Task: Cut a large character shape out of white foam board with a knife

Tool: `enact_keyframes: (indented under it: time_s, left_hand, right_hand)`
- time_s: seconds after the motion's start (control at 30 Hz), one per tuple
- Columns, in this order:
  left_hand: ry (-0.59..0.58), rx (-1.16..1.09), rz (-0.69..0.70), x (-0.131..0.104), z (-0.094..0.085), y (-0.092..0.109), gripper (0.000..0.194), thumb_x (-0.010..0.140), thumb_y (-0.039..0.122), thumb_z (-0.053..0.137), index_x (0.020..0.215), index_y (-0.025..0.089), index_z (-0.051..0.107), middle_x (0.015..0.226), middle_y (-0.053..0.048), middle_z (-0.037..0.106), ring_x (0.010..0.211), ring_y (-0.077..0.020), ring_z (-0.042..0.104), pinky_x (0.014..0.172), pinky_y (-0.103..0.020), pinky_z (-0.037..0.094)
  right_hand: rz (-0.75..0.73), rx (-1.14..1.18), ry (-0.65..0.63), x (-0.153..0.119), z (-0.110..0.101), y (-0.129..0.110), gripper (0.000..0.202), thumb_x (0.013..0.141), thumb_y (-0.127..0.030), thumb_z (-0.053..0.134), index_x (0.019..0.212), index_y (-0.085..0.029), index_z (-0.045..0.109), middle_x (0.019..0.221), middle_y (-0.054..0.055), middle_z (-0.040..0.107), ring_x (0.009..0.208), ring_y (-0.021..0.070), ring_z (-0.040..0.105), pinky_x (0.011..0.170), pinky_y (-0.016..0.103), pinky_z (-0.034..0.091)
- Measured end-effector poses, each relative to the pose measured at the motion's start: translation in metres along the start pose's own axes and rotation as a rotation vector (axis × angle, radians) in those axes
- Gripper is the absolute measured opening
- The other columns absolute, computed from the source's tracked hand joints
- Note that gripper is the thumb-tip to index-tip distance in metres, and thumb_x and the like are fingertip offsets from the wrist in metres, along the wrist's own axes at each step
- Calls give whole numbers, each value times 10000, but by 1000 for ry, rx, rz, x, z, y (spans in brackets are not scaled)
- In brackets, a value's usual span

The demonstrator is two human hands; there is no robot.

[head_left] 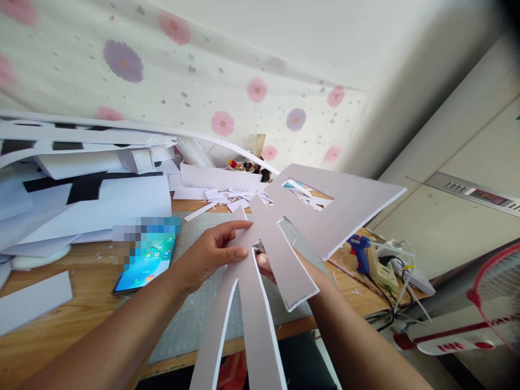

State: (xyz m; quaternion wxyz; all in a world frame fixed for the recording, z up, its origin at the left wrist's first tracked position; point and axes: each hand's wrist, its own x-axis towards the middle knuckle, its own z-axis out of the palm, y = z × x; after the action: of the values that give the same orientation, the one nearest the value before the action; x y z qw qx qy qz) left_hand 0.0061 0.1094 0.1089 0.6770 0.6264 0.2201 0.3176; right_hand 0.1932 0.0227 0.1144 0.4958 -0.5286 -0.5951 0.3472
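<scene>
A large white foam board cutout, with a rectangular hole and long narrow strips, is held up above the table at a tilt. My left hand grips one strip near where the strips join, its thumb on the front face and index finger along the upper part. Behind the board is my right hand; only a few curled fingertips show through a gap between strips. A small dark and silvery spot lies by those fingertips, too small to make out. The rest of that hand is hidden by the board.
A grey-green cutting mat lies on the wooden table. A lit phone rests at its left. White scraps and stacked boards fill the back. A blue glue gun and cables stand right, near a red racket.
</scene>
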Motion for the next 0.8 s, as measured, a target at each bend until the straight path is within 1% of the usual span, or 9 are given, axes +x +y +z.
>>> enact_keyframes:
  time_s: [0.1, 0.17, 0.23, 0.37, 0.43, 0.5, 0.6, 0.7, 0.8]
  left_hand:
    - [-6, -5, 33, 1, 0, 1, 675, 623, 537, 840, 1215, 259, 671, 858, -9, 618, 807, -198, 584, 700, -294, 460]
    - [-15, -26, 40, 1, 0, 1, 667, 633, 527, 839, 1224, 270, 667, 863, -8, 626, 802, -193, 583, 698, -287, 458]
    - [-4, -33, 27, 1, 0, 1, 657, 636, 519, 843, 1220, 276, 669, 877, -8, 634, 812, -191, 586, 704, -281, 458]
    - [9, -33, -7, 0, 0, 3, 649, 629, 520, 851, 1200, 268, 673, 881, -4, 634, 812, -184, 588, 696, -275, 457]
    - [-8, -42, 0, 0, 0, 4, 644, 637, 524, 845, 1199, 262, 668, 906, -10, 642, 817, -184, 594, 693, -275, 459]
    - [-13, -43, 7, -1, 0, 4, 648, 635, 525, 845, 1196, 257, 666, 908, -11, 645, 812, -185, 598, 692, -278, 461]
    - [-3, -50, -6, 0, 0, 2, 663, 608, 511, 864, 1189, 261, 667, 885, -3, 640, 804, -190, 601, 704, -289, 468]
    - [-7, -54, -10, 0, 0, 0, 660, 596, 504, 875, 1184, 282, 673, 914, -4, 645, 845, -198, 602, 736, -294, 473]
    - [21, -19, 17, 0, -1, 1, 627, 618, 509, 864, 1181, 300, 682, 878, 9, 607, 817, -172, 570, 700, -264, 451]
  right_hand:
    - [73, 59, -253, 0, 1, -3, 380, 769, -545, 672, 591, -233, 549, 513, -49, 505, 503, 124, 518, 455, 221, 431]
    - [32, 40, -230, 0, -1, -2, 379, 812, -520, 634, 577, -236, 542, 520, -38, 514, 556, 144, 551, 501, 238, 457]
    - [-32, -44, -138, 1, -2, 2, 325, 832, -447, 631, 594, -239, 557, 537, -34, 528, 588, 154, 562, 534, 248, 465]
    - [-123, -234, -5, 2, -3, 10, 192, 829, -304, 642, 662, -234, 578, 597, -38, 546, 541, 129, 495, 511, 242, 424]
    - [-154, -264, 17, 2, -2, 8, 149, 836, -278, 626, 699, -232, 588, 639, -37, 561, 549, 125, 487, 527, 246, 423]
    - [-163, -229, -20, 2, 1, 2, 118, 848, -280, 607, 740, -231, 608, 702, -34, 592, 594, 129, 519, 582, 255, 453]
    - [-124, -58, -168, 1, 4, -12, 128, 856, -341, 601, 795, -236, 640, 784, -24, 634, 672, 142, 572, 667, 277, 499]
    - [-35, 106, -294, 0, 4, -17, 255, 851, -468, 606, 752, -235, 640, 719, -21, 620, 617, 138, 553, 604, 276, 501]
    - [-49, 45, -252, -4, 2, -10, 355, 844, -528, 607, 651, -230, 606, 630, -18, 589, 597, 149, 563, 581, 275, 500]
